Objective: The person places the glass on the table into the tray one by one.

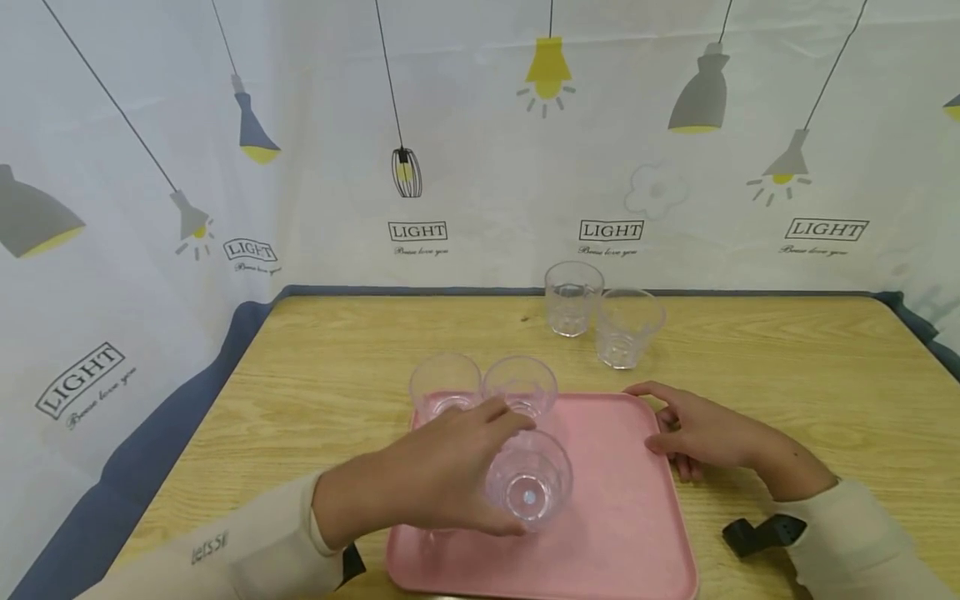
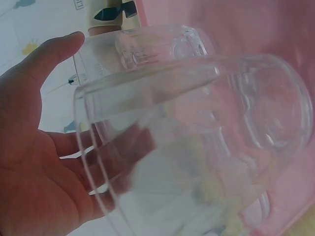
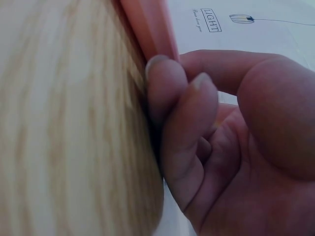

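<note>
A pink tray (image 1: pixel 615 500) lies on the wooden table. My left hand (image 1: pixel 420 479) reaches over it and holds a clear drinking glass (image 1: pixel 551 492) near its rim, thumb on the near side, fingers on the far side. In the left wrist view another clear glass (image 2: pixel 275 98) stands close, in front of the fingers; my left hand mostly hides it in the head view. Two more glasses, one at left (image 1: pixel 446 367) and one beside it (image 1: pixel 536 375), stand at the tray's far left. My right hand (image 1: pixel 708 429) grips the tray's right rim near the far corner, other fingers curled below.
Two clear glasses, one farther back (image 1: pixel 573 292) and one nearer (image 1: pixel 633 321), stand close together at the table's (image 1: pixel 787 342) far side. A white curtain (image 1: pixel 495 142) with printed lamps hangs behind and to the left. Dark straps sit at both wrists.
</note>
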`<state>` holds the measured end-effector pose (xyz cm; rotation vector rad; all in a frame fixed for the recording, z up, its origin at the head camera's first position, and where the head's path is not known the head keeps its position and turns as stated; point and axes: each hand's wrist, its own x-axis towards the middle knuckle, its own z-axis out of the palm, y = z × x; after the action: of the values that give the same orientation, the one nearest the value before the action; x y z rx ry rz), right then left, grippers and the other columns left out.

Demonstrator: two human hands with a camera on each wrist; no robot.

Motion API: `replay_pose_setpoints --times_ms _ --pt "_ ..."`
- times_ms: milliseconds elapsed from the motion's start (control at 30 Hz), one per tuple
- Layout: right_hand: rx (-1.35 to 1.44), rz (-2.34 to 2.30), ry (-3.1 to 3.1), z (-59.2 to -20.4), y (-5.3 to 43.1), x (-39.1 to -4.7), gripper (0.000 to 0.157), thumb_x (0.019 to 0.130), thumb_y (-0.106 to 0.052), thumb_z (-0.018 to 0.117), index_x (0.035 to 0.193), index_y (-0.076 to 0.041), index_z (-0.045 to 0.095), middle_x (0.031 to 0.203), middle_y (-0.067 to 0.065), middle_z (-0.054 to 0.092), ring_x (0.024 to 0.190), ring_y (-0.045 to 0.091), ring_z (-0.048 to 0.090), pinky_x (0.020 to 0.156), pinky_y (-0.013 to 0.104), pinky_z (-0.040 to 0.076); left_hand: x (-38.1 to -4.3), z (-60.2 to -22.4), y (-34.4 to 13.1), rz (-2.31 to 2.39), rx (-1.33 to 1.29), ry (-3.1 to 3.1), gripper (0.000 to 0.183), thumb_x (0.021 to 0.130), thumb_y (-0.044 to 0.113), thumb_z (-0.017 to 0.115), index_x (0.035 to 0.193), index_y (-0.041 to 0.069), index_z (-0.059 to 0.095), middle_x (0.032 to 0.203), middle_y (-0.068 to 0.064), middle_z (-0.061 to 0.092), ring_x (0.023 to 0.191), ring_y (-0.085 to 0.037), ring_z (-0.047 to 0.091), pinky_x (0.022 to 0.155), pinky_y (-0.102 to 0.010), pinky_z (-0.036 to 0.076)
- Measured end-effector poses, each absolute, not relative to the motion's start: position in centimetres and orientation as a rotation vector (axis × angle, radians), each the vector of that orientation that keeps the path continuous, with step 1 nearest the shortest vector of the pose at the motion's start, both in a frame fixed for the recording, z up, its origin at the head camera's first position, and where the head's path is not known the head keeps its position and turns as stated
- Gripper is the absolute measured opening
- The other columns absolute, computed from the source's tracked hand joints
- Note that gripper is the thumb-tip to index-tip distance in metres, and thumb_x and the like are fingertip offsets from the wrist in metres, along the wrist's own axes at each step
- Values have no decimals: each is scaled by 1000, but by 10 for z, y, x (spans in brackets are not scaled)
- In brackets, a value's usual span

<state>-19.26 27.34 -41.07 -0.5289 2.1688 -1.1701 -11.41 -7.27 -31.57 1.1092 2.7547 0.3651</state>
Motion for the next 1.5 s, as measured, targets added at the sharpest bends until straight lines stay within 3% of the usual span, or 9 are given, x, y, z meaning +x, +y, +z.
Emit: replay_pose_setpoints --times_ms 267,533,733,833,967,1100,1367,1500 --pt "-535 -1179 2163 -411 273 -193 71 96 -10 63 155 -9 24 74 11 59 47 17 59 42 35 53 -115 -322 -77 353 1100 2756 84 72 55 82 139 13 54 123 -1 61 105 -11 58 92 -37 53" --pt "-530 -1174 2171 -412 273 -194 71 96 -10 63 155 -9 24 74 12 59 46 17 59 41 36 53 -115 -326 -79 397 1061 2760 87 73 59 81 144 19 50 134 -2 59 119 -14 57 100 -45 49" --pt "-532 -1179 2164 -413 273 -194 70 96 -11 63 154 -10 24 75 12 60 46 17 59 41 36 52 -113 -325 -81 403 1070 2804 88 74 63 78 146 22 49 134 0 59 120 -15 59 105 -47 46" --pt "-534 -1177 2164 -413 273 -195 70 96 -11 63 154 -10 24 75 12 60 46 17 59 41 36 52 -113 -321 -84 427 1073 2864 79 80 65 71 144 24 51 134 2 60 119 -16 61 107 -45 46" --pt "-527 -1172 2161 -414 274 -196 69 97 -12 62 154 -10 24 76 12 61 47 17 60 42 36 53 -117 -316 -92 559 1078 2994 52 91 53 67 134 25 61 118 6 66 101 -12 66 90 -35 55" --pt "-523 -1171 2159 -415 274 -196 69 97 -12 62 154 -10 24 77 12 62 47 17 60 42 37 54 -126 -315 -104 722 1026 3109 30 93 35 69 119 21 68 108 7 68 92 -7 66 76 -28 57" --pt "-529 -1172 2162 -417 274 -196 71 96 -13 63 155 -10 23 76 12 61 47 17 59 42 37 53 -150 -330 -137 1016 775 3248 14 96 19 66 108 14 71 96 3 69 84 -11 64 70 -33 56" --pt "-524 -1175 2161 -418 275 -196 71 96 -13 63 155 -11 23 76 12 61 47 17 60 42 37 53 -163 -341 -152 1210 668 3306 9 96 14 65 101 10 72 86 0 68 77 -11 60 64 -29 51"
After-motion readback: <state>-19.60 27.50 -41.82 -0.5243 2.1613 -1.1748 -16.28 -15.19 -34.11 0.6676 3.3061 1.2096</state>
